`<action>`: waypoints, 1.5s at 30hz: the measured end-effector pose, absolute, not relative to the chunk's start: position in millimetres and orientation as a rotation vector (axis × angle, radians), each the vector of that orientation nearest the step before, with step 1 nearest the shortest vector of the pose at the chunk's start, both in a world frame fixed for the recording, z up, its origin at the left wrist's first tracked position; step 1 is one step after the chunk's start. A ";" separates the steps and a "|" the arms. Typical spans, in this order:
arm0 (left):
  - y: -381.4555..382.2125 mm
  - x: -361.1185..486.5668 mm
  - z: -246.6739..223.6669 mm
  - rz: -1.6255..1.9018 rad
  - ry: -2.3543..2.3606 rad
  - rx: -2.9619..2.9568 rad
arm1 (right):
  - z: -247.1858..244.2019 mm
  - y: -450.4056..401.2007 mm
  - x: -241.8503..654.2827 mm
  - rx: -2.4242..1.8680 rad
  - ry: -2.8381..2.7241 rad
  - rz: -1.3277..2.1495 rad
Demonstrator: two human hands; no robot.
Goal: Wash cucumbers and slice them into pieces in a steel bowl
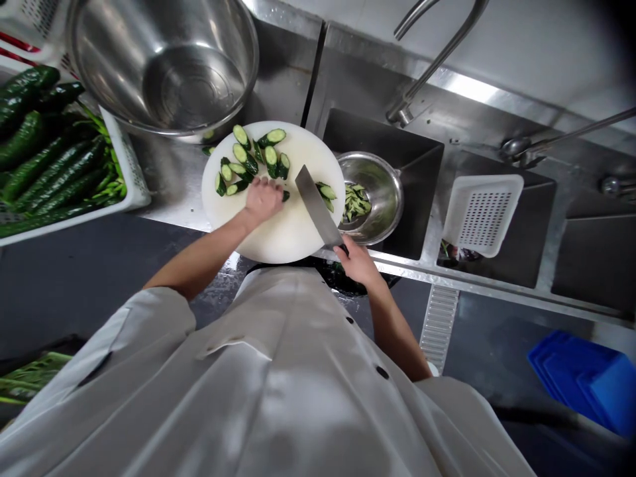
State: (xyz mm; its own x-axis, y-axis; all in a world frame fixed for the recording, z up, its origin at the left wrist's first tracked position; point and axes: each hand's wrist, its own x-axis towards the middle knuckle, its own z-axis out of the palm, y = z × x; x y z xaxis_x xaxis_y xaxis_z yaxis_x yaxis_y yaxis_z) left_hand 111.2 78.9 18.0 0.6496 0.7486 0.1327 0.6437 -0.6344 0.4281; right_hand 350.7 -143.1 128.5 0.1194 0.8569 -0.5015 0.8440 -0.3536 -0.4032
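On the round white cutting board (278, 242), several cut cucumber chunks (240, 156) lie toward the back left. My left hand (265, 199) is pressed over the board with its fingers curled on a cucumber piece (285, 195), whose end shows beside the fingertips. My right hand (356, 259) grips the handle of a cleaver (318, 209), its broad blade angled up and left across the board. Right of the blade sit a few cucumber slices (326, 193). A metal bowl (385, 199) at the board's right edge holds green cucumber trimmings (356, 201).
A large steel basin (163, 73) stands behind the board at the left. A white crate (136, 179) of whole cucumbers (54, 165) is at the far left. Sinks, a faucet (405, 109) and a white basket (484, 215) are on the right. Blue bins (586, 384) stand lower right.
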 end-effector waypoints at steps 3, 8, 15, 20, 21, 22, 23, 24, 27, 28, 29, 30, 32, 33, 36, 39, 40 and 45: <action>37.0 119.8 6.8 0.363 1.477 2.332 | 136.5 -154.8 338.5 -2.405 -1.806 1.087; 14.5 97.0 18.5 0.552 1.218 2.394 | 149.4 -167.6 320.2 -2.422 -1.911 1.219; 25.1 94.1 25.4 0.347 0.554 2.655 | 177.1 -177.1 312.8 -2.462 -2.014 1.245; 27.2 99.6 21.7 0.360 0.564 2.650 | 179.5 -168.3 306.4 -2.419 -2.063 1.297; 27.2 98.7 21.8 0.366 0.558 2.650 | 177.4 -164.7 304.9 -2.410 -2.064 1.297; 27.2 97.7 22.1 0.373 0.554 2.650 | 175.6 -161.6 303.9 -2.404 -2.064 1.293; 27.0 96.6 22.2 0.381 0.550 2.648 | 174.5 -159.5 303.6 -2.401 -2.066 1.287; 26.8 95.7 22.1 0.389 0.552 2.642 | 174.1 -158.5 303.8 -2.401 -2.068 1.281; 26.2 94.6 19.8 0.410 0.582 2.618 | 175.8 -158.6 305.2 -2.400 -2.067 1.286; 26.1 94.7 18.4 0.413 0.588 2.615 | 176.6 -158.3 305.3 -2.393 -2.065 1.300; 26.0 94.8 16.9 0.416 0.592 2.616 | 177.4 -157.6 305.0 -2.387 -2.066 1.311; 25.9 95.1 15.4 0.420 0.594 2.619 | 178.3 -156.5 304.7 -2.384 -2.069 1.317; 25.8 95.3 12.3 0.433 0.600 2.625 | 180.4 -154.5 304.3 -2.395 -2.081 1.305; 25.7 95.3 11.0 0.443 0.607 2.627 | 181.4 -153.9 304.3 -2.399 -2.089 1.294; 25.4 94.7 8.3 0.470 0.622 2.630 | 182.3 -152.4 304.3 -2.382 -2.099 1.302; 25.1 93.5 7.9 0.467 0.611 2.633 | 180.5 -150.6 303.1 -2.390 -2.079 1.330; 24.8 93.1 7.9 0.464 0.612 2.633 | 180.3 -150.6 302.9 -2.401 -2.076 1.325; 23.5 91.8 4.9 0.461 0.665 2.638 | 180.1 -152.4 302.4 -2.381 -2.084 1.314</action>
State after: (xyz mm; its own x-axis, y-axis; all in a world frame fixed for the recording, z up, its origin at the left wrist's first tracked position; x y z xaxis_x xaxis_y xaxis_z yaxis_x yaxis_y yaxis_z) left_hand 91.8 23.5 4.9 0.8341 0.5066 0.2183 0.3820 -0.8160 0.4339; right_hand 302.4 -152.4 180.1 -0.0132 0.7207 -0.6931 0.9361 -0.2347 -0.2619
